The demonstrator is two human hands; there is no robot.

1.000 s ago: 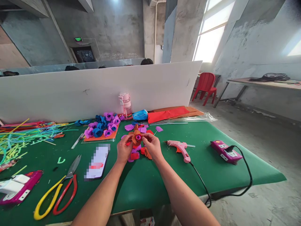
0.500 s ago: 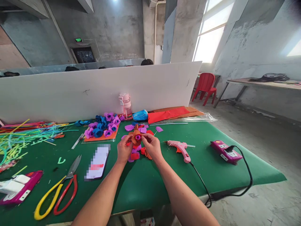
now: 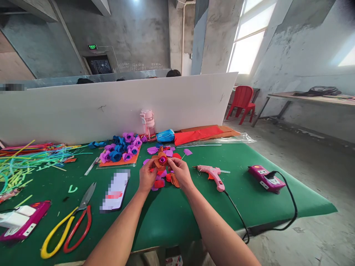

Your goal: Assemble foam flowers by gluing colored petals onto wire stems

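Between my two hands is an orange-brown paper flower point(image 3: 161, 160) with a purple and red centre, held above the table. My left hand point(image 3: 147, 175) is closed, its fingers pinching the flower's left side. On the opposite side, the thumb and fingers of my right hand point(image 3: 179, 172) pinch the petals. Loose purple petals point(image 3: 152, 150) and red petals point(image 3: 159, 183) lie beneath and around the hands. A pink glue gun point(image 3: 211, 174) rests on its side to the right of my right hand. Left of my left hand lies a phone point(image 3: 115, 191).
Scissors point(image 3: 80, 214) lie at front left, near a magenta power strip point(image 3: 23, 221). Another power strip point(image 3: 266, 179) sits at right. Finished blue and purple flowers point(image 3: 120, 147) rest on orange paper. A pink bottle point(image 3: 148, 122) stands by the white partition point(image 3: 111, 107). Colourful strips point(image 3: 36, 162) cover the left.
The flower has tilted slightly between my fingers, and both hands have shifted a little. The things on the table have stayed in place.
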